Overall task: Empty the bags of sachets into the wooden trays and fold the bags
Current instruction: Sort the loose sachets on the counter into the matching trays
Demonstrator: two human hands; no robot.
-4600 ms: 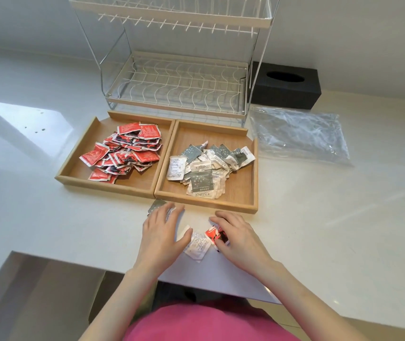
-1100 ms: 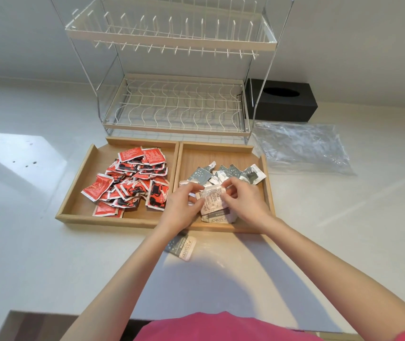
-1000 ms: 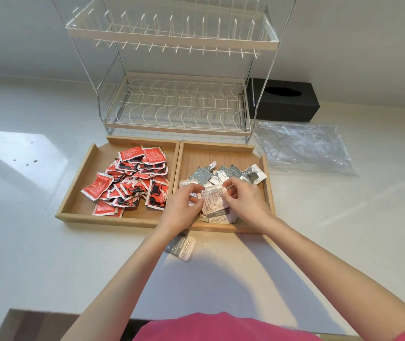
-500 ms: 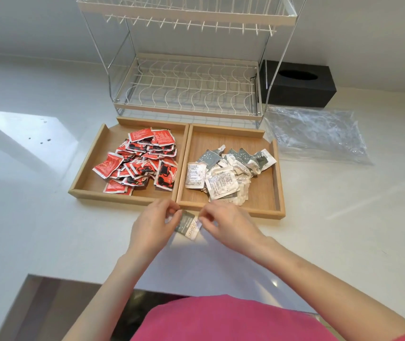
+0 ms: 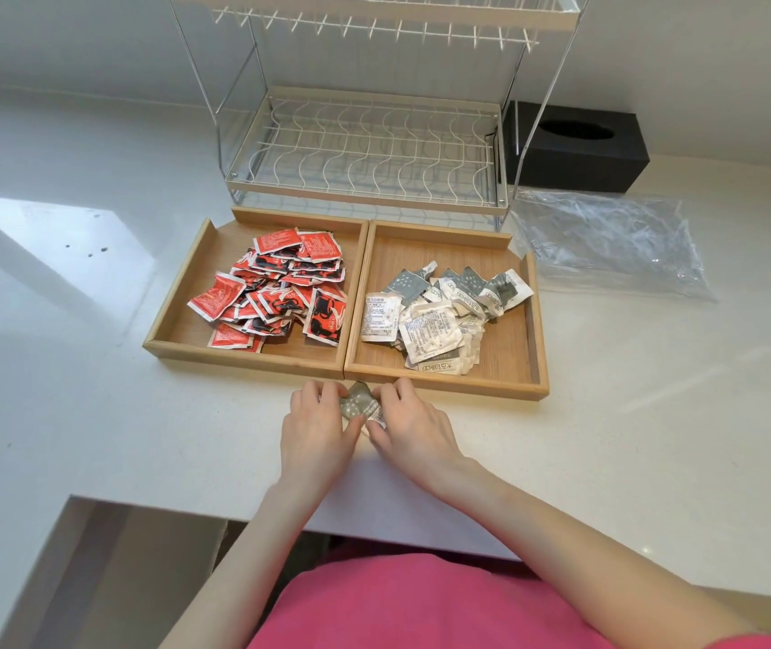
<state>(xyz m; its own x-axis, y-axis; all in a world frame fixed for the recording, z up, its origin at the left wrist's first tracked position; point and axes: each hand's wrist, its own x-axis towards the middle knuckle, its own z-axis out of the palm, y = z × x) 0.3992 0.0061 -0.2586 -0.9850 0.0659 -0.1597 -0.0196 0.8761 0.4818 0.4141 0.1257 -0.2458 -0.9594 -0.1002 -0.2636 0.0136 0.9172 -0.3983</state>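
Two wooden trays sit side by side on the white counter. The left tray (image 5: 173, 320) holds a heap of red sachets (image 5: 280, 288). In the right tray (image 5: 536, 348) lies a heap of grey and white sachets (image 5: 440, 311). Just in front of the trays, my left hand (image 5: 318, 433) and my right hand (image 5: 409, 426) pinch one crumpled grey sachet (image 5: 359, 404) between them, lifted slightly off the counter. A clear plastic bag (image 5: 608, 241) lies flat to the right of the trays.
A white wire dish rack (image 5: 365, 147) stands behind the trays. A black tissue box (image 5: 575, 152) sits at the back right. The counter's front edge (image 5: 149, 505) runs close below my hands, with a step down at the left.
My hands left the grey sachets in the right tray, came back to the counter and picked up the loose grey sachet lying there. It is now crumpled between both hands.
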